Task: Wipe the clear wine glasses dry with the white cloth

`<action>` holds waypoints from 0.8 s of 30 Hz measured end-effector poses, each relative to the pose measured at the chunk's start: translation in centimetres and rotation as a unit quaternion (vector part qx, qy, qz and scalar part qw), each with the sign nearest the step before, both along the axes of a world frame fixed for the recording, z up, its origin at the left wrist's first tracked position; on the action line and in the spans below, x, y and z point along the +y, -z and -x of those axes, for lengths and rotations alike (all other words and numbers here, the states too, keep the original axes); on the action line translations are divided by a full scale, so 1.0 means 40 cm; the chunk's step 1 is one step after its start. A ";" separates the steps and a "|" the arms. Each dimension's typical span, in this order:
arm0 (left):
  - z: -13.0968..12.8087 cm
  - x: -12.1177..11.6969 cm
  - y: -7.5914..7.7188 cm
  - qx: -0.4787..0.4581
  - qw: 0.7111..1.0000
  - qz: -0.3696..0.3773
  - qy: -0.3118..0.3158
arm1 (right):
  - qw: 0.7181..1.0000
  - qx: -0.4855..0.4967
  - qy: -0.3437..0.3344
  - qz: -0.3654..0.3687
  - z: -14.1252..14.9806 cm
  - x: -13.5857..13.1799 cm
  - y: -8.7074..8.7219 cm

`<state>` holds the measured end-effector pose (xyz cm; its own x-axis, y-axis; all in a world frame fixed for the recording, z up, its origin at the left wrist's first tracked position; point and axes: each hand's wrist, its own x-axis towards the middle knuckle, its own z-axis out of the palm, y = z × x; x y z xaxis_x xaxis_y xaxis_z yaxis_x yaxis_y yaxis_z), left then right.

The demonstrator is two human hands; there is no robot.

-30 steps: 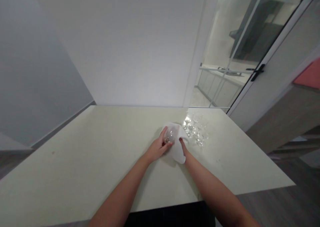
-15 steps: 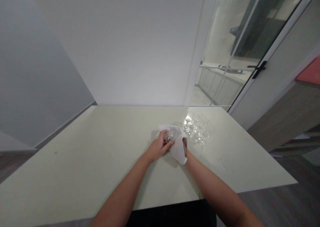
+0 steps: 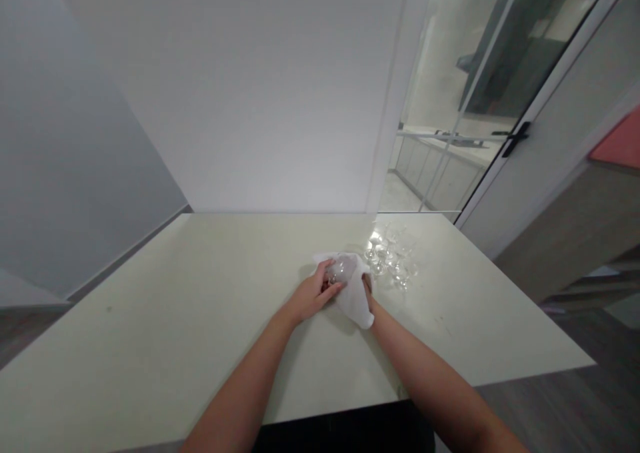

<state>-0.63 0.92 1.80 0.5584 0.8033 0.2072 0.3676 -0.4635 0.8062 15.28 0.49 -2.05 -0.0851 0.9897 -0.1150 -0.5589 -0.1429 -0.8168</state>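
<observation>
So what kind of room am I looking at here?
Probably a home dining area beside a kitchen. A plain pale table carries a cluster of clear glasses, and a glass door behind it shows kitchen cabinets. The left hand holds one glass against a white cloth.

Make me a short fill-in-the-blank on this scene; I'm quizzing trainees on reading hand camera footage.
1. The left hand grips a clear ____.
2. The right hand is mostly covered by a ____ cloth.
3. More glasses stand on the table to the ____ of the hands.

Missing words: glass; white; right
</observation>
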 end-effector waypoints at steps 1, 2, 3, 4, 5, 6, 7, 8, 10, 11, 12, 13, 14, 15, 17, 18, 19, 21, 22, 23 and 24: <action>0.001 0.002 -0.002 0.007 1.000 -0.007 0.000 | 1.000 -0.010 0.016 0.005 0.001 0.000 0.002; 0.002 0.003 -0.004 0.014 1.000 -0.014 0.001 | 0.999 -0.020 0.029 0.010 0.002 0.000 0.005; 0.003 0.006 -0.005 0.020 1.000 -0.021 0.004 | 0.999 -0.028 0.039 0.016 0.003 -0.001 0.008; 0.004 0.008 -0.005 0.025 0.999 -0.027 0.007 | 0.998 -0.034 0.043 0.028 0.006 -0.002 0.012; 0.005 0.011 -0.005 0.028 0.999 -0.032 0.010 | 0.997 -0.038 0.047 0.044 0.009 -0.002 0.015; 0.007 0.014 -0.004 0.029 0.999 -0.037 0.012 | 0.996 -0.041 0.055 0.062 0.013 -0.003 0.018; 0.008 0.016 -0.002 0.028 0.999 -0.042 0.012 | 0.994 -0.042 0.066 0.077 0.017 -0.003 0.020; 0.010 0.019 0.000 0.027 0.999 -0.046 0.010 | 0.992 -0.040 0.078 0.086 0.021 -0.002 0.021; 0.013 0.024 0.004 0.029 0.998 -0.048 0.002 | 0.992 -0.033 0.094 0.081 0.027 0.001 0.023; 0.014 0.026 0.005 0.033 0.998 -0.047 -0.002 | 0.993 -0.027 0.095 0.069 0.029 0.004 0.024; 0.015 0.027 0.007 0.038 0.998 -0.044 -0.005 | 0.994 -0.023 0.092 0.058 0.031 0.006 0.026; 0.015 0.028 0.007 0.043 0.998 -0.041 -0.007 | 0.994 -0.019 0.090 0.053 0.031 0.009 0.028; 0.015 0.029 0.008 0.048 0.998 -0.037 -0.009 | 0.995 -0.017 0.089 0.051 0.032 0.012 0.032; 0.015 0.029 0.008 0.050 0.998 -0.032 -0.010 | 0.995 -0.017 0.090 0.049 0.032 0.016 0.035; 0.015 0.029 0.007 0.045 0.999 -0.020 -0.012 | 0.994 -0.024 0.095 0.045 0.031 0.022 0.040; 0.015 0.028 0.006 0.039 0.999 -0.014 -0.013 | 0.994 -0.030 0.098 0.041 0.030 0.024 0.040; 0.014 0.028 0.006 0.030 0.999 -0.008 -0.015 | 0.994 -0.034 0.102 0.036 0.030 0.026 0.037; 0.015 0.027 0.005 0.016 1.000 0.001 -0.020 | 0.992 -0.026 0.119 0.032 0.028 0.027 0.024; 0.015 0.027 0.005 0.017 1.000 0.002 -0.022 | 0.991 -0.015 0.126 0.035 0.026 0.027 0.015; 0.015 0.026 0.004 0.024 0.999 0.000 -0.022 | 0.991 -0.002 0.126 0.037 0.025 0.027 0.005; 0.015 0.026 0.004 0.035 0.999 -0.006 -0.022 | 0.992 0.010 0.119 0.037 0.024 0.026 -0.003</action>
